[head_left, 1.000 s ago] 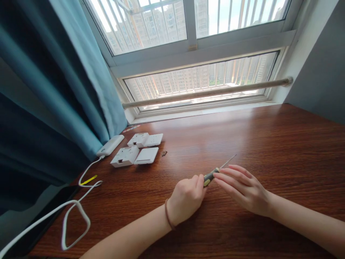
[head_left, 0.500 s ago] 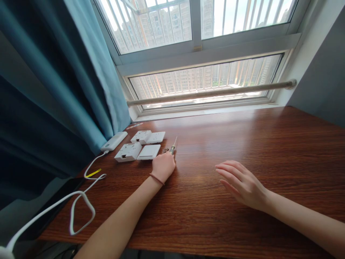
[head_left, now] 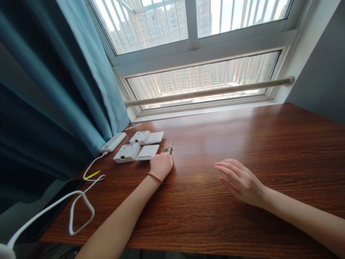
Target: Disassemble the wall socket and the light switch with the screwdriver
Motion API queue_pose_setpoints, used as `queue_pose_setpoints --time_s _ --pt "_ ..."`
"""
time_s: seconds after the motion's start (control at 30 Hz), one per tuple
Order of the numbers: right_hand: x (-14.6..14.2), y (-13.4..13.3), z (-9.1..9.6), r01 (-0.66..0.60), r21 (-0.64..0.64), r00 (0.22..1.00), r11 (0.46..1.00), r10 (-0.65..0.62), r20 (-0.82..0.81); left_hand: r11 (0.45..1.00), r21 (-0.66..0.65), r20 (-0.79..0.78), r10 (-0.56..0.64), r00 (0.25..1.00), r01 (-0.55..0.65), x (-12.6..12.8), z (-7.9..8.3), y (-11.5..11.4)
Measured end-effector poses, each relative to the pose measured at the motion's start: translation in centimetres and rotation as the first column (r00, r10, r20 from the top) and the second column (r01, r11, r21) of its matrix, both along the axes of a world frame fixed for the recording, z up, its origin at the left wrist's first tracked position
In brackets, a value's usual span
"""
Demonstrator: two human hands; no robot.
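Note:
My left hand is closed around the handle of a screwdriver, whose metal shaft points away toward the window. Several small screws lie just left of the screwdriver. Beside that hand is a white square cover plate, next to a white box-shaped socket base. Behind them sit a second white base and a white socket panel. My right hand rests over the table at the right, fingers stretched out and holding nothing.
The brown wooden table reaches to the window sill. At the left are a white power strip or adapter, its looped white cable, a yellow strip and a blue curtain. A rail crosses the window.
The screwdriver's tip has swung slightly left, so the shaft stands more upright in view. My right hand stays almost where it was; the view has shifted a little.

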State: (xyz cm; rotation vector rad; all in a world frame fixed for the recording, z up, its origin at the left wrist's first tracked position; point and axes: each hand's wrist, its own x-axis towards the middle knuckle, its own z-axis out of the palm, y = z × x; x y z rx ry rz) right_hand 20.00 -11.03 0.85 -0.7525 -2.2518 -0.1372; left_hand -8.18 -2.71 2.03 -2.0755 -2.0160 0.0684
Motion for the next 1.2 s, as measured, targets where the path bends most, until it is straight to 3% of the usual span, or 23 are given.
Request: queue_pose_setpoints --time_s 1.2 --pt "0.03 0.14 -0.01 0.012 -0.022 1.0 1.0 -0.012 -0.01 0.999 -0.017 -0.03 0.044 0.999 -0.045 -0.35 -0.23 0.31"
